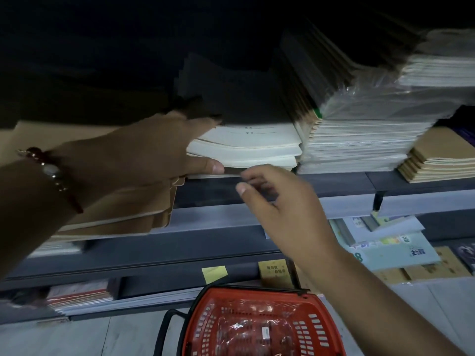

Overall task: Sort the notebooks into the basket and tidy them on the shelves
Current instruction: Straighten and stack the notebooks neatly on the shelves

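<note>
A stack of white notebooks (246,147) lies on the grey shelf (341,179). My left hand (144,152) grips the stack's left end, fingers over the top and thumb under its lower edge. My right hand (280,201) hovers just below the stack's front edge with loosely curled fingers, and I see nothing in it. A red plastic basket (259,325) stands on the floor below, with a clear wrapped packet in it.
To the right on the same shelf are a plastic-wrapped pile of notebooks (359,140) and brown kraft notebooks (442,158). More brown notebooks (123,214) lie under my left arm. Lower shelves hold coloured books (393,250) and yellow price tags (272,272).
</note>
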Demonstrator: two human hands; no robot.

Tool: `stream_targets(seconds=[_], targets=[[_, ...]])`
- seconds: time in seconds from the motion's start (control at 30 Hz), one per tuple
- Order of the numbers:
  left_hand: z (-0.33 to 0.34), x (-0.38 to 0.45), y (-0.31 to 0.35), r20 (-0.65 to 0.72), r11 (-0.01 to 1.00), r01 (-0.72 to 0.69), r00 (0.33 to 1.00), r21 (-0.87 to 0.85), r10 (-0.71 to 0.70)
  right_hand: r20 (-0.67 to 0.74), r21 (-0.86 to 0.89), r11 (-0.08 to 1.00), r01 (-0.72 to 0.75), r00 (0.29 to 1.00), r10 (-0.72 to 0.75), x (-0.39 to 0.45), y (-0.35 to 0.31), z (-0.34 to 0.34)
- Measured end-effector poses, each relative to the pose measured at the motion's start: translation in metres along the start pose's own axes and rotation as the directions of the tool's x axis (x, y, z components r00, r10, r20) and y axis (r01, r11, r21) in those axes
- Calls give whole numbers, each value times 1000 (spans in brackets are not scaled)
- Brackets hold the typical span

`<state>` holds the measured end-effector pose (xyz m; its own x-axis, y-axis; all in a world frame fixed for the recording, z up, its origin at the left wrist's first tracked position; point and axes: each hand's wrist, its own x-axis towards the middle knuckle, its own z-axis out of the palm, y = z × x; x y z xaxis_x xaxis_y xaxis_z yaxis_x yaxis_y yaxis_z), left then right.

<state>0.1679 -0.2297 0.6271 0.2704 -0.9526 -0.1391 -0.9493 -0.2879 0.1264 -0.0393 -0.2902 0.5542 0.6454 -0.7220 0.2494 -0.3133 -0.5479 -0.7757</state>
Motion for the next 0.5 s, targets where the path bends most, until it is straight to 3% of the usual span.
stream_targets(seconds=[0.07,0.13,0.23,0.33,0.5], targets=[[1,3,-2,-53,1000,-8,999,14,9,98,200,972,-123,990,105,14,-5,2],[3,7,1,-141,999,-6,990,47,13,25,274,949,-155,988,154,33,-7,6],[11,10,7,-208,999,-1,978,42,10,-111,228,962,-150,978,178,45,-6,16],[15,4,11,-159,999,22,987,-33,-27,-191,122,989,-89,975,111,34,0,22],[16,2,11,-203,975,221,956,21,-212,-278,301,930,-210,914,296,28,4,11]])
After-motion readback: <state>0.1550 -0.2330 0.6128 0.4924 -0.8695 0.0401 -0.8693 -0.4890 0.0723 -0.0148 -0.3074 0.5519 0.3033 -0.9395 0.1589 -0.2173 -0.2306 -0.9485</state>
